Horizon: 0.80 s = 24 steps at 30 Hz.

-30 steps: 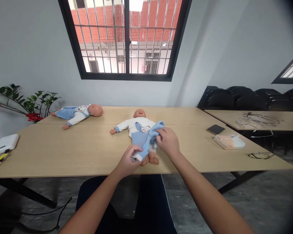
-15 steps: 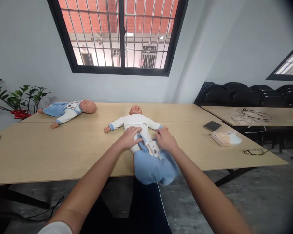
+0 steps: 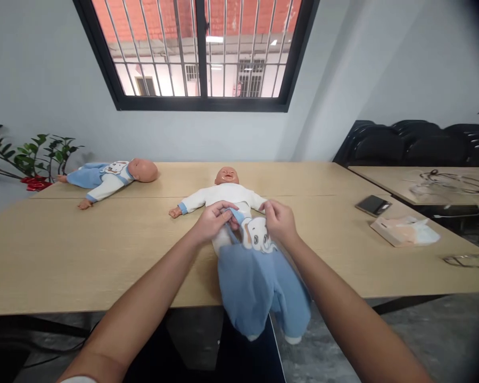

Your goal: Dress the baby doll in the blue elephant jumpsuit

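A baby doll (image 3: 227, 176) in a white long-sleeved top (image 3: 229, 194) lies on its back on the table, head away from me. Light-blue overalls (image 3: 247, 282) with a white animal face on the bib cover its lower body, and their legs hang over the table's front edge. My left hand (image 3: 216, 221) pinches the bib's upper left corner near the doll's belly. On the other side of the bib, my right hand (image 3: 278, 219) is closed on its right edge. The doll's legs are mostly hidden inside or under the cloth.
A second doll (image 3: 141, 170) in matching clothes lies at the back left of the table (image 3: 104, 250), near a potted plant (image 3: 35, 159). To the right are a phone (image 3: 373, 205), a tissue pack (image 3: 405, 231) and glasses (image 3: 469, 260). Black chairs (image 3: 407, 143) and cables (image 3: 451, 183) are beyond.
My hands have drawn the bib up and spread it, and the overalls' legs now hang straighter and lower. My left fingers have closed on the bib corner. The view has shifted slightly.
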### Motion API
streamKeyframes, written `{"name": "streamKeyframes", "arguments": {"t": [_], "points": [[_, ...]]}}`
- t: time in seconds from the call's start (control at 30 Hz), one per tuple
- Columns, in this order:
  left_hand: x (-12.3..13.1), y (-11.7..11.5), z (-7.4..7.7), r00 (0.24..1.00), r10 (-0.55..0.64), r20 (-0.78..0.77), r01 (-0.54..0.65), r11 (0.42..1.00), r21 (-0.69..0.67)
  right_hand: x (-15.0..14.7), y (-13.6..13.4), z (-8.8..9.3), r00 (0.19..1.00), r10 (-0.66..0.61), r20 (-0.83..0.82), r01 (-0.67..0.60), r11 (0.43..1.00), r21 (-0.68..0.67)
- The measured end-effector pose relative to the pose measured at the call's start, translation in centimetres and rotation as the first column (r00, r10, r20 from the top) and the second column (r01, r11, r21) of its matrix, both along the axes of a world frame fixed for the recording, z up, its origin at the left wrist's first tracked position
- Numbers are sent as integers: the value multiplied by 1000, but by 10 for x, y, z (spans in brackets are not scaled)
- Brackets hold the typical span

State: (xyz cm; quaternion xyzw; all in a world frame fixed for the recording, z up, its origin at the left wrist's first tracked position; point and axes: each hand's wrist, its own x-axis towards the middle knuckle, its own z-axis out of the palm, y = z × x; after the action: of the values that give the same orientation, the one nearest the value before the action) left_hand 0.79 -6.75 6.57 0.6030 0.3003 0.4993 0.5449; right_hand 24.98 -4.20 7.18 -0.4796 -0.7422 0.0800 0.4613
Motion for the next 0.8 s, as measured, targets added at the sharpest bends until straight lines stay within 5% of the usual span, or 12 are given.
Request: {"name": "streamKeyframes", "arguments": {"t": [0.07,0.17,0.33,0.5,0.7,0.8], "points": [[-4,6,15,990,-113,85,118,991,-58,-13,19,21,998,-37,43,34,997,76],[-13,12,34,969,-241,-47,238,970,-53,-25,38,32,987,-120,106,102,982,158],[-19,8,33,852,25,-523,115,966,233,-18,45,-3,988,-144,50,134,977,167],[-16,4,20,641,-27,-767,280,939,200,-5,47,-15,973,-162,-162,188,969,158],[-5,-10,27,836,-118,-536,267,941,208,-8,42,-7,971,-127,-201,167,966,196],[8,-24,27,868,-242,-433,337,928,158,-8,40,-6,967,-154,-202,196,959,204]]}}
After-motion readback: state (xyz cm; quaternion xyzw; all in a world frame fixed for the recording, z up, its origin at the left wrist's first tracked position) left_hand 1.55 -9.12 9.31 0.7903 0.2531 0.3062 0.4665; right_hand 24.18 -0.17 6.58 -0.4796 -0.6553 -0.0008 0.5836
